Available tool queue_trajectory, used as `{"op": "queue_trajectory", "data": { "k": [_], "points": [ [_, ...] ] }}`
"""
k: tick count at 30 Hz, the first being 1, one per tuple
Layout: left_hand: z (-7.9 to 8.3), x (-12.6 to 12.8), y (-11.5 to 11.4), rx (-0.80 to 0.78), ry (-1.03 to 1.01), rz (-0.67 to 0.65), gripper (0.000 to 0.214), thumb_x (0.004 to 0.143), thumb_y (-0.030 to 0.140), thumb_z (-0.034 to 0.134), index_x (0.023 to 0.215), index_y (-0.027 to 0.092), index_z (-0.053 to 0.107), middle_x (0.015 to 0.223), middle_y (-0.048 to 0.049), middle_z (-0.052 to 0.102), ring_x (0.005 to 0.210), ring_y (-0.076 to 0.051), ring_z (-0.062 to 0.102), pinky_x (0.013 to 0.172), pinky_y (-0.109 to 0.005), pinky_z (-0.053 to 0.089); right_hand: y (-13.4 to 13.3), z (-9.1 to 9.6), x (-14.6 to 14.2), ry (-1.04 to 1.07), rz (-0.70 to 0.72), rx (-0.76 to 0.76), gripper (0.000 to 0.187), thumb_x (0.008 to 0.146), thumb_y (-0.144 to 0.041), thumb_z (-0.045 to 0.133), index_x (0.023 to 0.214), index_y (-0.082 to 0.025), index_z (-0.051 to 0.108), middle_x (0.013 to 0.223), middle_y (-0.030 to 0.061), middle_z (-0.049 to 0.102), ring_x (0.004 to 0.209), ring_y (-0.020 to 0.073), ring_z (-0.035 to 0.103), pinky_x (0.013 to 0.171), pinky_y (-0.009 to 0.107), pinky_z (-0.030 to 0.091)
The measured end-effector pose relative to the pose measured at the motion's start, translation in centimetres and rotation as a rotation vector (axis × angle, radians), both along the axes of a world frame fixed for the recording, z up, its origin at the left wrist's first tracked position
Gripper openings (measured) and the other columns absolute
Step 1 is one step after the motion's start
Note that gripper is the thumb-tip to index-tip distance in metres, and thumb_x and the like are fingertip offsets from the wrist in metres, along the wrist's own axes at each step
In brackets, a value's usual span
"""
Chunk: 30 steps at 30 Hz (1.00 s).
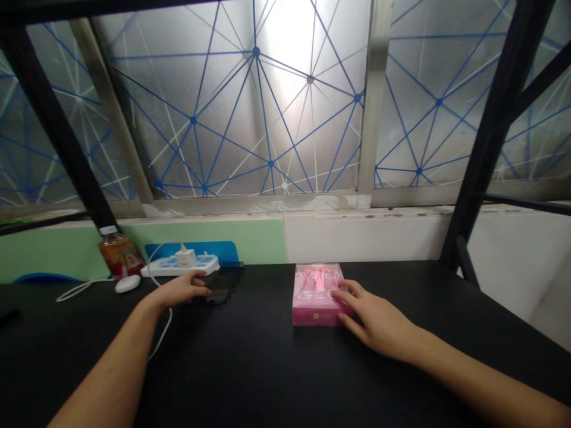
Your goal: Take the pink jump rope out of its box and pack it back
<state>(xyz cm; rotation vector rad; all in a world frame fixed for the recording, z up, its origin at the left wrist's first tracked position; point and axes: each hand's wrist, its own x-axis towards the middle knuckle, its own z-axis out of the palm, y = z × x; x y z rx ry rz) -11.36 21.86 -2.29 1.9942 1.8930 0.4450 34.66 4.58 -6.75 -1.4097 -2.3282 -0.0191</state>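
A pink box (316, 294) with a clear lid lies on the black table (267, 368), near its far edge. My right hand (372, 319) rests against the box's right side, fingers spread along its edge and top. My left hand (181, 290) lies on the table to the left, fingers reaching onto a dark blurred object (223, 285) whose nature I cannot make out. Both forearms stretch across the tabletop.
A white power strip (181, 265) with a plugged charger sits at the back left, its white cable (158, 339) trailing under my left arm. An orange drink bottle (119, 254) and a white oval item (127, 283) stand beside it. Black frame posts (486, 137) rise at both sides.
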Motion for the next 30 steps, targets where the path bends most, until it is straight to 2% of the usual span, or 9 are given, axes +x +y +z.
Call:
{"op": "queue_trajectory", "data": {
  "k": [3, 5, 7, 15, 21, 25, 30],
  "points": [
    [-1.2, -1.3, 0.7, -0.119, -0.136, -0.088, 0.088, 0.058, 0.042, 0.071, 0.137, 0.015, 0.043, 0.121, -0.0123, 0.064, 0.096, -0.028, 0.068, 0.076, -0.031, 0.055, 0.3, -0.5, -0.4, 0.006, -0.003, 0.001, 0.045, 0.093, -0.029, 0.048, 0.137, -0.021, 0.048, 0.141, 0.0167, 0.044, 0.112, 0.03, 0.059, 0.091, 0.046, 0.051],
    [-1.6, -1.6, 1.2, -0.108, -0.118, -0.122, 0.088, 0.055, 0.039, 0.073, 0.135, 0.016, 0.044, 0.12, -0.0116, 0.063, 0.103, -0.028, 0.066, 0.084, -0.031, 0.053, 0.5, -0.7, -0.5, 0.007, -0.005, 0.0, 0.044, 0.094, -0.029, 0.047, 0.137, -0.022, 0.048, 0.141, 0.0165, 0.043, 0.112, 0.0298, 0.059, 0.091, 0.046, 0.051],
    [-1.6, -1.5, 1.5, -0.091, -0.073, -0.125, 0.086, 0.054, 0.038, 0.074, 0.132, 0.015, 0.047, 0.117, -0.0105, 0.064, 0.103, -0.028, 0.065, 0.086, -0.031, 0.052, 0.6, -0.8, -0.6, 0.008, -0.005, -0.002, 0.044, 0.093, -0.03, 0.048, 0.137, -0.022, 0.048, 0.141, 0.0163, 0.043, 0.113, 0.0299, 0.059, 0.091, 0.046, 0.051],
    [-1.3, 0.1, 1.0, -0.041, 0.016, -0.084, 0.076, 0.058, 0.045, 0.067, 0.124, 0.011, 0.052, 0.1, -0.009, 0.068, 0.087, -0.028, 0.068, 0.076, -0.032, 0.052, -0.1, -0.2, -0.3, -0.004, -0.011, -0.013, 0.045, 0.094, -0.03, 0.047, 0.138, -0.021, 0.047, 0.142, 0.0168, 0.043, 0.114, 0.0299, 0.058, 0.093, 0.046, 0.05],
    [-0.8, 1.4, 0.1, -0.028, 0.087, -0.112, 0.069, 0.068, 0.043, 0.055, 0.128, 0.01, 0.051, 0.091, -0.0083, 0.071, 0.082, -0.027, 0.068, 0.073, -0.033, 0.052, -0.8, 0.2, 0.2, -0.016, -0.002, -0.011, 0.047, 0.094, -0.031, 0.047, 0.14, -0.02, 0.046, 0.143, 0.017, 0.042, 0.116, 0.0306, 0.057, 0.092, 0.046, 0.051],
    [-0.1, 2.5, -0.4, -0.004, 0.142, -0.109, 0.065, 0.069, 0.039, 0.051, 0.128, 0.01, 0.055, 0.102, -0.0125, 0.071, 0.089, -0.031, 0.068, 0.079, -0.037, 0.051, -0.8, 0.2, 0.4, 0.001, 0.007, 0.003, 0.047, 0.093, -0.03, 0.049, 0.139, -0.022, 0.046, 0.142, 0.0167, 0.043, 0.115, 0.0307, 0.058, 0.091, 0.046, 0.052],
    [0.6, 3.5, -1.2, 0.01, 0.177, -0.133, 0.059, 0.071, 0.045, 0.055, 0.119, 0.012, 0.063, 0.116, -0.0163, 0.068, 0.1, -0.033, 0.066, 0.087, -0.039, 0.05, -1.0, 0.7, 0.5, -0.016, 0.006, -0.002, 0.048, 0.093, -0.03, 0.048, 0.14, -0.021, 0.046, 0.143, 0.0165, 0.043, 0.116, 0.0305, 0.058, 0.092, 0.046, 0.051]
  ]
}}
